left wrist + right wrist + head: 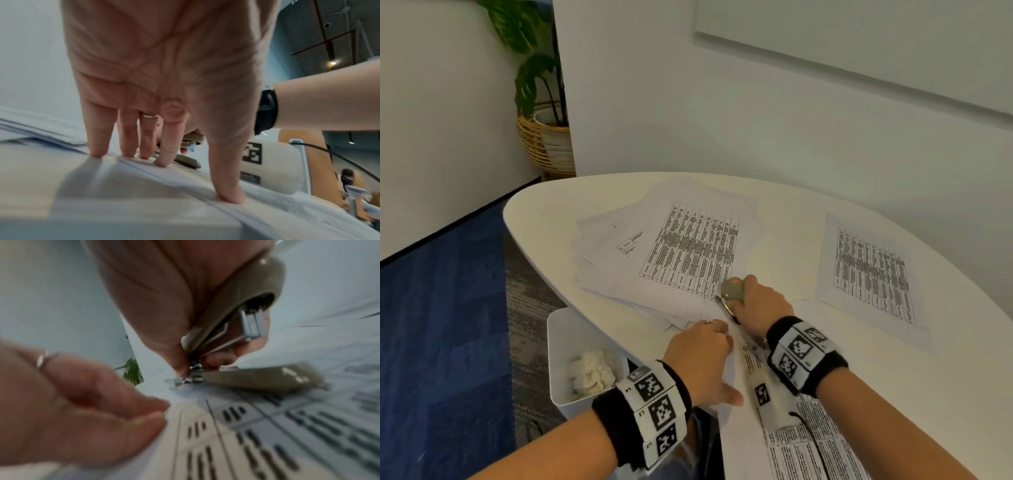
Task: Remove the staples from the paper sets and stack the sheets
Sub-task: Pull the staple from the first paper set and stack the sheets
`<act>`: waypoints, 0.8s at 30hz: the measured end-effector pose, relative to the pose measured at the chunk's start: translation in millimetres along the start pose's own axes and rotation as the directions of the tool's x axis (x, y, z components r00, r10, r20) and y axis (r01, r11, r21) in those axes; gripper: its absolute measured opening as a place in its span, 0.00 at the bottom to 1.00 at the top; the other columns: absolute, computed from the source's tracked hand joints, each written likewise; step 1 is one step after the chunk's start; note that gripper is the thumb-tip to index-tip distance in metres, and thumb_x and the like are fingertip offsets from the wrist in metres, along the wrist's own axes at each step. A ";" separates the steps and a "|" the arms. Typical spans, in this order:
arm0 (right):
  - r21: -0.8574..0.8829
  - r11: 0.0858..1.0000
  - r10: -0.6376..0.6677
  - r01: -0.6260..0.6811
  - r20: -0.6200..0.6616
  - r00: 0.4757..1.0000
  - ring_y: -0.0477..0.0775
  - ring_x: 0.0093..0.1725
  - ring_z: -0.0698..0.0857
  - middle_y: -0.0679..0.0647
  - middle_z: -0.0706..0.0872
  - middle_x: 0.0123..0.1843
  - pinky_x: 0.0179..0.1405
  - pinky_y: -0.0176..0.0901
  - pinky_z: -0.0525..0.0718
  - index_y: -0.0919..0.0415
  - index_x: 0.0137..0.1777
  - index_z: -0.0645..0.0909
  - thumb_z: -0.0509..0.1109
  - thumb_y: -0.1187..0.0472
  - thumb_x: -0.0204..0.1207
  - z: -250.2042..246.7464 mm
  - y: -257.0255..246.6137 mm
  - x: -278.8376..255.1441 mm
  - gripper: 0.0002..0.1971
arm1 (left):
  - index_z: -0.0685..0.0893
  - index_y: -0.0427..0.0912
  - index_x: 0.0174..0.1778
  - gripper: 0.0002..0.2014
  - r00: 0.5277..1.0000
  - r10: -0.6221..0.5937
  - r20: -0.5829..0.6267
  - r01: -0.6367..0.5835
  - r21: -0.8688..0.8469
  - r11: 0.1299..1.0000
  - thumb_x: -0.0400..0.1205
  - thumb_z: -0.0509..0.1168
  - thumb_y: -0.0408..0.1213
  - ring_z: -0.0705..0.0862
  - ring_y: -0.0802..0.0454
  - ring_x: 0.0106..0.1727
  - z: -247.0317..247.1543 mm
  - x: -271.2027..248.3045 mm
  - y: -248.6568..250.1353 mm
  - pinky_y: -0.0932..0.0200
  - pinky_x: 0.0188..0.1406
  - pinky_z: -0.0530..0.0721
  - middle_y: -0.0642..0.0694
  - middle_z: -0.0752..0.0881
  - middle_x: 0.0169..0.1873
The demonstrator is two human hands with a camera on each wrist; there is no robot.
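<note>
A person works at a white table (808,394) whose curved edge sweeps from the upper left of the head view down to the bottom centre. The left hand (700,356) lies with straight fingers (100,146) pressed flat on a stapled paper set (236,443) at the lower centre, holding it still. The right hand (760,305) is curled around a beige stapler (257,379), whose metal tip meets the sheet's corner, just beside the left fingertips; whether a staple is caught there is too blurred to tell. The paper looks thin, light and limp, likely to slide or tear at the corner, so it is best pinned close to the staple. A loose heap of sheets (654,253) spreads across the centre of the frame, and a single printed sheet (869,274) lies well apart at the right, with bare tabletop between them for stacking. Below the table edge at lower left stands a white bin (561,342) holding crumpled paper.
</note>
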State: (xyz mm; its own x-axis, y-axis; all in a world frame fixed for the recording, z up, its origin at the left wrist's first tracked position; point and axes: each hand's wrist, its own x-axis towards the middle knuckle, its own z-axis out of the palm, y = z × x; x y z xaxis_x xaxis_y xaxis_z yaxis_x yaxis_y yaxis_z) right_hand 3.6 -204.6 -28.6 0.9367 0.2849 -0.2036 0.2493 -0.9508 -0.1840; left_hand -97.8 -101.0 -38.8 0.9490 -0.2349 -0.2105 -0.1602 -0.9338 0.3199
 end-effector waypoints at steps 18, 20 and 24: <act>0.253 0.934 -0.254 0.254 -0.032 0.967 0.50 0.47 0.78 0.51 0.79 0.54 0.37 0.28 0.73 0.55 0.69 0.71 0.69 0.64 0.73 -37.2 19.9 -87.7 0.24 | 0.90 0.37 0.43 0.21 0.987 -0.152 -0.041 0.049 -0.837 0.545 0.58 0.82 0.41 0.89 0.53 0.35 -14.8 12.8 -11.6 0.52 0.42 0.90 0.41 0.91 0.37; 0.203 0.938 -0.275 0.279 -0.050 0.960 0.52 0.48 0.77 0.55 0.80 0.57 0.41 0.35 0.72 0.54 0.69 0.71 0.69 0.64 0.74 -34.2 18.6 -88.2 0.24 | 0.89 0.32 0.47 0.13 0.985 -0.173 -0.003 0.079 -0.882 0.465 0.68 0.79 0.28 0.90 0.54 0.34 -15.1 12.5 -14.9 0.62 0.36 0.88 0.39 0.90 0.36; 0.159 0.960 -0.224 0.231 -0.059 0.973 0.50 0.47 0.76 0.55 0.78 0.56 0.37 0.31 0.70 0.54 0.70 0.71 0.67 0.65 0.76 -35.9 29.3 -91.0 0.22 | 0.89 0.32 0.46 0.08 0.958 -0.282 -0.050 0.056 -0.933 0.357 0.72 0.74 0.23 0.91 0.49 0.38 -22.9 2.4 -36.2 0.64 0.38 0.88 0.34 0.91 0.39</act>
State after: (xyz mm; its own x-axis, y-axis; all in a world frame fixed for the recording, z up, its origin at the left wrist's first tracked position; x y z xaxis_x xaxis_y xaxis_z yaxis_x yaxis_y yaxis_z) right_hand -65.5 -262.8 19.1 0.8697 0.4834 -0.0998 0.4167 -0.8274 -0.3765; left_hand -83.5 -61.6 -29.7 0.9680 0.0523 -0.2455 0.2495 -0.0945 0.9637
